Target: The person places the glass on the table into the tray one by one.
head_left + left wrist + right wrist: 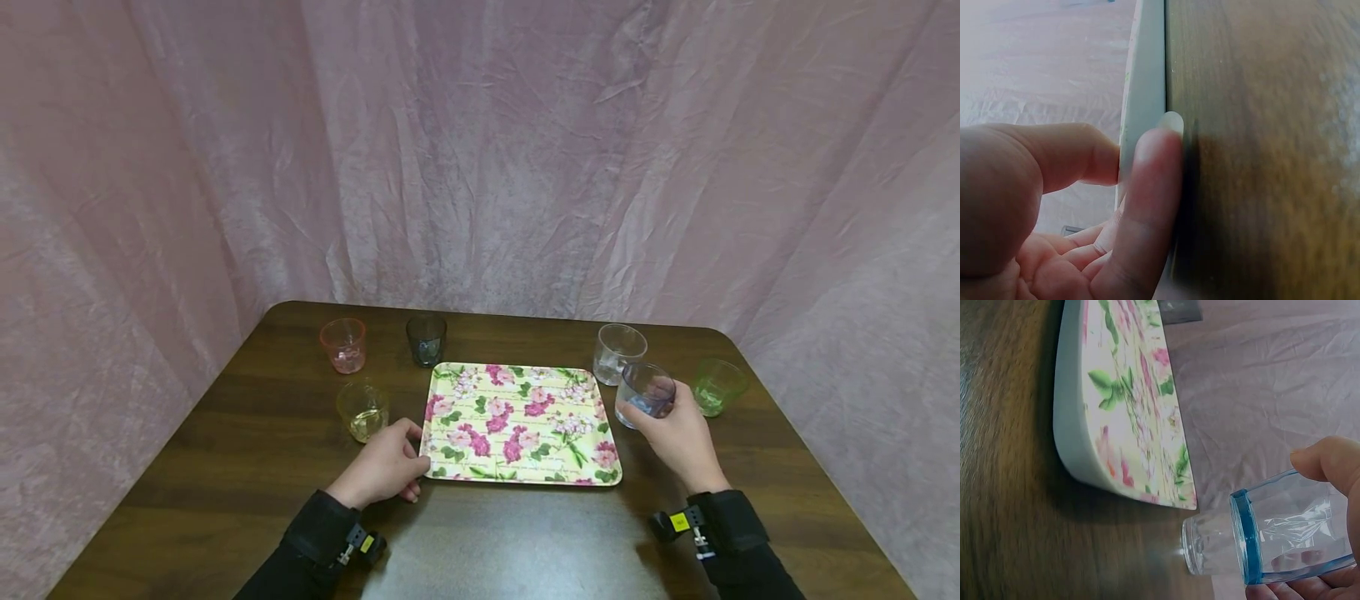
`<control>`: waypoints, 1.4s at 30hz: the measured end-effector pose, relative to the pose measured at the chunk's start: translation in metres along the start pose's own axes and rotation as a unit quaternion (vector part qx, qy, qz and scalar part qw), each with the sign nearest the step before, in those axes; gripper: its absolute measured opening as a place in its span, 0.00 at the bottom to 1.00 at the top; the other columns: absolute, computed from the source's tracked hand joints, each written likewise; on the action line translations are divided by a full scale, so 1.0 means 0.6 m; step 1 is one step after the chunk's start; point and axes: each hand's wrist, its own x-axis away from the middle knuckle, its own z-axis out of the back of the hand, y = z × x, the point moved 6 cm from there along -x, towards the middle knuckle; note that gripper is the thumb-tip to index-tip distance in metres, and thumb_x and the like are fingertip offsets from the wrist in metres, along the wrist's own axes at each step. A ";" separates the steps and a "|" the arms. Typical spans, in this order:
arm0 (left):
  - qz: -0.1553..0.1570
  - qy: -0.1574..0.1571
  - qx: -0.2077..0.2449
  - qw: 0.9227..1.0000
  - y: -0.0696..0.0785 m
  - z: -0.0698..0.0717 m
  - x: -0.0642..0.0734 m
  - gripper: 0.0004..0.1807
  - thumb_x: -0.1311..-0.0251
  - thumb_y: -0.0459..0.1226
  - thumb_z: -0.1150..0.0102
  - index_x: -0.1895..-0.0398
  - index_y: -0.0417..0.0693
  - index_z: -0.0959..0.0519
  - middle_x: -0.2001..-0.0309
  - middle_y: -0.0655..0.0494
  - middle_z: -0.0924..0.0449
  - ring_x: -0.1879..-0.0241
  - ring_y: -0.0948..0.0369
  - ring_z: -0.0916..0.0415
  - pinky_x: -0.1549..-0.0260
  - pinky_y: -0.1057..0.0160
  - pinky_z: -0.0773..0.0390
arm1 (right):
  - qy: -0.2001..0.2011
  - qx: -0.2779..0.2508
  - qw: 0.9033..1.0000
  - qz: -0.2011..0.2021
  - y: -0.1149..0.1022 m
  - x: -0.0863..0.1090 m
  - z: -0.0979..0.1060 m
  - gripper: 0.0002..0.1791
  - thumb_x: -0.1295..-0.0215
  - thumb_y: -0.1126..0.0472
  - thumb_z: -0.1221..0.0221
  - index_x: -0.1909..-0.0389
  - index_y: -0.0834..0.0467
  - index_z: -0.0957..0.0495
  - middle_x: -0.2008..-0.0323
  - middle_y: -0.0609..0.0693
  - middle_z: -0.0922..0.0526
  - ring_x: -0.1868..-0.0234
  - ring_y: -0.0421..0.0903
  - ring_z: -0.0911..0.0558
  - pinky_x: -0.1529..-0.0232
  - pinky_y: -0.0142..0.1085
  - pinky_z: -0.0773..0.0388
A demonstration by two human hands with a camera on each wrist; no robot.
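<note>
A floral tray (pixel 521 425) with a pale side lies on the wooden table. At its near left corner, my left hand (pixel 384 467) pinches the edge, thumb on the rim and a finger (pixel 1154 169) against the side wall. My right hand (pixel 678 429) grips a clear blue-tinted glass (pixel 636 407) just right of the tray, thumb and fingers around its sides. In the right wrist view the glass's blue base (pixel 1246 537) is raised off the table. Behind it stands a clear glass (pixel 611 364); a green glass (pixel 712 396) is to the right of my hand.
A yellow glass (pixel 367 423) stands close by my left hand. Farther back on the left are a pink glass (pixel 347 358) and a dark grey glass (pixel 427 350). The table (pixel 225 467) reaches back to a pink curtain (pixel 465 167).
</note>
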 end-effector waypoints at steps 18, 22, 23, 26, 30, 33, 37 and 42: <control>0.003 -0.001 0.007 1.000 -0.002 0.000 0.000 0.20 0.33 0.26 0.35 0.39 0.33 0.26 0.71 0.45 0.20 0.83 0.56 0.19 0.82 0.57 0.13 | 0.001 -0.011 1.000 0.011 -0.047 -0.012 -0.032 0.58 0.30 0.34 0.30 0.15 0.62 0.47 0.24 0.67 0.32 0.27 0.65 0.25 0.29 0.60 0.20; 0.002 -0.001 0.006 1.000 -0.002 0.000 0.000 0.21 0.33 0.26 0.35 0.39 0.34 0.25 0.71 0.45 0.20 0.82 0.56 0.19 0.82 0.57 0.13 | -0.004 -0.021 1.000 0.012 -0.056 -0.016 -0.043 0.57 0.30 0.36 0.30 0.15 0.62 0.47 0.23 0.68 0.32 0.25 0.65 0.27 0.26 0.61 0.22; 0.003 -0.001 0.005 1.000 -0.002 0.000 0.000 0.21 0.33 0.26 0.35 0.39 0.34 0.25 0.71 0.45 0.20 0.82 0.56 0.19 0.82 0.57 0.13 | -0.006 -0.024 1.000 0.013 -0.058 -0.017 -0.045 0.58 0.30 0.36 0.29 0.15 0.62 0.48 0.23 0.68 0.33 0.25 0.65 0.27 0.26 0.61 0.23; 0.002 -0.002 0.004 1.000 -0.002 0.000 -0.001 0.20 0.33 0.26 0.35 0.39 0.34 0.25 0.71 0.45 0.20 0.82 0.56 0.19 0.82 0.57 0.13 | -0.011 -0.025 0.999 0.018 -0.065 -0.018 -0.053 0.58 0.30 0.36 0.29 0.14 0.62 0.48 0.23 0.68 0.33 0.24 0.66 0.27 0.25 0.62 0.23; 0.003 -0.002 0.004 1.000 -0.002 0.000 -0.002 0.20 0.33 0.26 0.35 0.39 0.34 0.25 0.71 0.45 0.20 0.82 0.56 0.18 0.82 0.57 0.13 | -0.014 -0.025 0.999 0.024 -0.075 -0.019 -0.059 0.57 0.30 0.38 0.29 0.15 0.62 0.47 0.23 0.68 0.32 0.25 0.65 0.26 0.26 0.61 0.22; 0.005 -0.003 0.004 1.000 -0.003 0.000 -0.002 0.20 0.32 0.26 0.35 0.39 0.35 0.25 0.70 0.45 0.20 0.82 0.56 0.18 0.82 0.57 0.13 | -0.015 -0.027 0.999 0.029 -0.081 -0.022 -0.064 0.56 0.30 0.38 0.28 0.15 0.63 0.46 0.24 0.68 0.31 0.25 0.65 0.26 0.26 0.60 0.22; 0.005 -0.003 0.005 1.000 -0.003 0.000 -0.002 0.20 0.32 0.26 0.35 0.39 0.35 0.25 0.70 0.45 0.20 0.82 0.56 0.19 0.82 0.57 0.13 | -0.019 -0.033 0.999 0.035 -0.086 -0.023 -0.070 0.56 0.30 0.39 0.28 0.16 0.63 0.46 0.25 0.67 0.30 0.26 0.63 0.26 0.26 0.59 0.23; -0.001 0.001 0.007 1.000 -0.001 0.000 0.000 0.20 0.33 0.26 0.35 0.39 0.34 0.25 0.71 0.45 0.20 0.82 0.56 0.19 0.82 0.57 0.13 | -0.022 -0.046 0.998 0.038 -0.090 -0.025 -0.076 0.54 0.30 0.39 0.28 0.17 0.61 0.44 0.25 0.66 0.30 0.26 0.62 0.26 0.26 0.57 0.24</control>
